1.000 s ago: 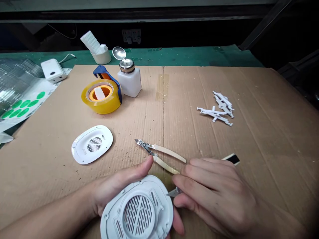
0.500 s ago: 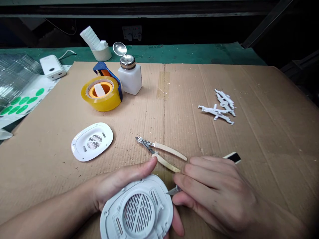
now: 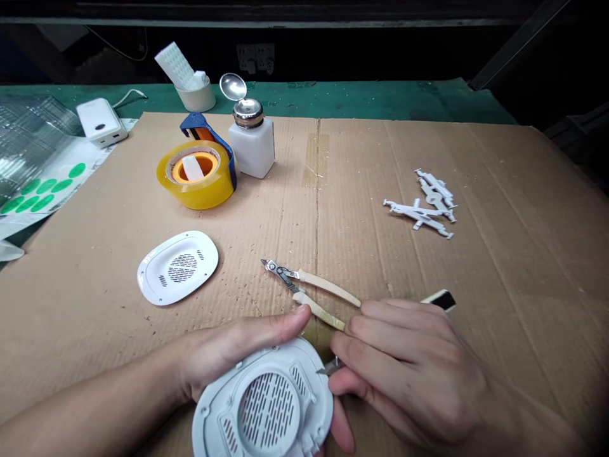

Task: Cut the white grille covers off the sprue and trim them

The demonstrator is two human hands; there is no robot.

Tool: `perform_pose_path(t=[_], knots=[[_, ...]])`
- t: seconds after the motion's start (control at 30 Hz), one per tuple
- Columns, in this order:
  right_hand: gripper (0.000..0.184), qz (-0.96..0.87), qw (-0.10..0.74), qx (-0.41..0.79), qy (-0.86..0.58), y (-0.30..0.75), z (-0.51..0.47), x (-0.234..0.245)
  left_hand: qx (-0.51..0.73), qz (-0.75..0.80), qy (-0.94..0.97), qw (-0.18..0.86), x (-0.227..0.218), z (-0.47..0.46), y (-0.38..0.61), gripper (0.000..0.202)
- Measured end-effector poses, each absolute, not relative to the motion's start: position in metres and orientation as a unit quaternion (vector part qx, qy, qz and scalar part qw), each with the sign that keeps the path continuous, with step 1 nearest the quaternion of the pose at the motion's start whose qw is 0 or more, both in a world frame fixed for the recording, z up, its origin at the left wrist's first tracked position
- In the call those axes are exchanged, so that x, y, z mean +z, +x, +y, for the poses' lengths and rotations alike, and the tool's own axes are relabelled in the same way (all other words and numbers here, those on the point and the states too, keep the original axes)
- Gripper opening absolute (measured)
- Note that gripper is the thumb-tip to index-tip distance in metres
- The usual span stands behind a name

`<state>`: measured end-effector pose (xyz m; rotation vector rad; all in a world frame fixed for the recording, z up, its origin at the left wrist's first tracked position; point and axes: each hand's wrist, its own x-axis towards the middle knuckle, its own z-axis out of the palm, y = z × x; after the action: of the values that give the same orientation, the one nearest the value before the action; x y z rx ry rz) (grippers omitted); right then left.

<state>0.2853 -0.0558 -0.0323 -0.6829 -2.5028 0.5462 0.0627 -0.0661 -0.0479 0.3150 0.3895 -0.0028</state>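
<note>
An oval white plastic cover with a round slotted grille is gripped along its edge by my left hand, inner side up. Pinched in my right hand is a utility knife; its short blade meets the cover's right rim, and its light handle with a black end sticks out behind the fingers. Just beyond both hands lie side cutters with cream handles, jaws apart. A second oval cover, glossy side up, rests on the cardboard to the left.
Several white plastic sprue pieces lie at the right on the cardboard. At the back left stand a yellow tape roll in a blue dispenser, a white pump bottle, a small tub and a white power bank.
The blade has stayed at the cover's right rim with very little movement. The whole view has shifted slightly; both hands keep their grips.
</note>
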Motion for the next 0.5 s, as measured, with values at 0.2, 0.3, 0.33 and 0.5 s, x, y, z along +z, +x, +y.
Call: perform_pose_path(t=[0.2,0.3,0.33,0.5], knots=[[0.025,-0.915,0.244,0.203,-0.251,0.283,-0.054,-0.033,-0.006,0.191,0.156,0.969,-0.047,-0.066,0.063,0.096],[0.026,-0.917,0.242,0.200,-0.247,0.283,-0.055,-0.034,-0.003,0.193,0.155,0.969,-0.047,-0.065,0.063,0.092],[0.026,-0.917,0.244,0.198,-0.246,0.283,-0.055,-0.034,-0.002,0.194,0.154,0.969,-0.048,-0.066,0.064,0.090],[0.033,-0.917,0.247,0.201,-0.241,0.282,-0.052,-0.031,0.010,0.204,0.142,0.969,-0.055,-0.076,0.065,0.091]])
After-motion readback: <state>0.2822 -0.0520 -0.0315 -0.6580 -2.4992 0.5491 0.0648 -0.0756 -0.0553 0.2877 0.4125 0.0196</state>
